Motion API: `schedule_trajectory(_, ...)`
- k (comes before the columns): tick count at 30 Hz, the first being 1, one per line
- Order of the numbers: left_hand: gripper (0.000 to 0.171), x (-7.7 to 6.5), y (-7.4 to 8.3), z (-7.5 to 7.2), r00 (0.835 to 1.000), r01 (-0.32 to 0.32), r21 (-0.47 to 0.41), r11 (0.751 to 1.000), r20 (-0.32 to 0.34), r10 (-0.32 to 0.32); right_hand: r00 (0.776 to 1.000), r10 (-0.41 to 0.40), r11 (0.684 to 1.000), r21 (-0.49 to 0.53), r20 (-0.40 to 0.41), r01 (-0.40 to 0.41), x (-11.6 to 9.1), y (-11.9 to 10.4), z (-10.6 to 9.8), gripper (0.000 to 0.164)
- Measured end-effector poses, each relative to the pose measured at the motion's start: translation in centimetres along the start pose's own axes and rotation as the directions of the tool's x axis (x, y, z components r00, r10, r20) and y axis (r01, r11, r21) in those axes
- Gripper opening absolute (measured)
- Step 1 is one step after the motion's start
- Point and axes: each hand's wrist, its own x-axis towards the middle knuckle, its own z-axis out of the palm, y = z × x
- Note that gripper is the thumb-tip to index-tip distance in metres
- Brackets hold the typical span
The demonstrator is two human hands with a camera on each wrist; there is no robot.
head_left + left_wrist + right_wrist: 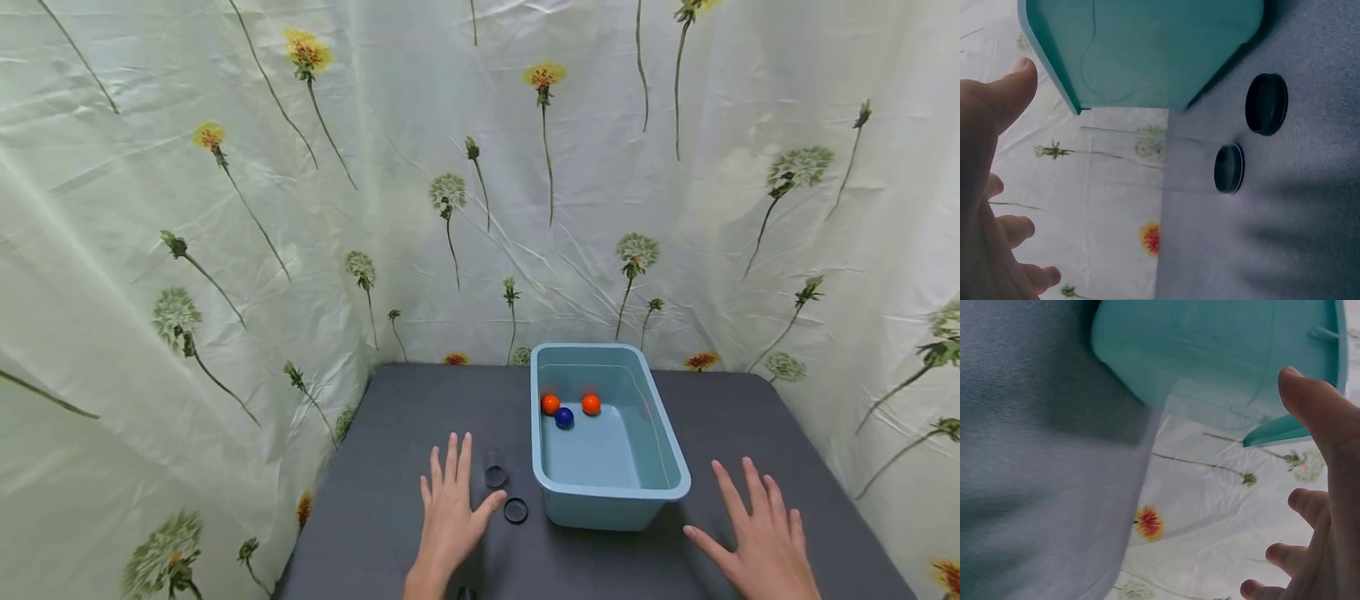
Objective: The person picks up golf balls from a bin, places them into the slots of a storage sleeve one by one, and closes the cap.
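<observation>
My left hand (450,512) hovers over the table with its fingers spread and nothing in its grasp. Just right of it stands a clear cylinder with a black base (495,476), upright in the left wrist view. A round black cap (515,511) lies flat beside the cylinder. On the other side of the light blue bin (611,492), my right hand (765,537) is held out with spread fingers, apart from the bin and holding nothing. Inside the bin, toward its far left, are an orange ball (551,404), a second orange ball (591,405) and a dark blue ball (564,417).
The dark grey table (435,408) carries these things. A pale curtain (405,217) printed with dandelions hangs behind it and at both sides. At the bottom edge, by the left wrist, a small dark object (467,593) shows only in part.
</observation>
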Motion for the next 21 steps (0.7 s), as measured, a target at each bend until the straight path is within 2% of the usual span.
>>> schedule_trajectory(3, 0.101, 0.7, 0.0, 0.2, 1.000, 0.005, -0.106, 0.994, -0.002, -0.005, 0.995, -0.074, 0.997, 0.002, -0.069, 0.074, 0.2, -0.2, -0.6, 0.111)
schedule_trajectory(5, 0.102, 1.2, 0.1, 0.4, 1.000, 0.002, -0.157, 0.988, -0.001, -0.003, 0.983, -0.135, 0.991, 0.002, -0.127, 0.136, 0.6, -0.4, -1.2, 0.110)
schedule_trajectory(8, 0.104, 2.1, 0.0, 0.8, 1.000, -0.007, -0.217, 0.976, 0.000, 0.007, 0.951, -0.227, 0.973, -0.003, -0.208, 0.232, 1.5, -0.8, -2.5, 0.110)
schedule_trajectory(10, 0.106, 2.7, 0.0, 1.1, 1.000, 0.015, -0.256, 0.967, 0.016, -0.011, 0.929, -0.282, 0.957, 0.002, -0.241, 0.291, 2.3, -1.2, -3.3, 0.110)
schedule_trajectory(13, 0.107, 3.4, -0.2, 1.7, 0.998, 0.067, -0.343, 0.937, 0.042, -0.056, 0.910, -0.338, 0.935, 0.027, -0.241, 0.354, 3.6, -2.1, -4.4, 0.109)
schedule_trajectory(15, 0.106, 3.8, -0.4, 2.3, 0.995, 0.096, -0.390, 0.916, 0.055, -0.081, 0.905, -0.361, 0.923, 0.049, -0.224, 0.381, 4.6, -2.7, -5.2, 0.105)
schedule_trajectory(21, 0.100, 4.3, -1.3, 4.0, 0.997, 0.076, -0.512, 0.856, 0.044, -0.063, 0.911, -0.392, 0.903, 0.136, -0.127, 0.408, 7.6, -4.7, -6.7, 0.091)
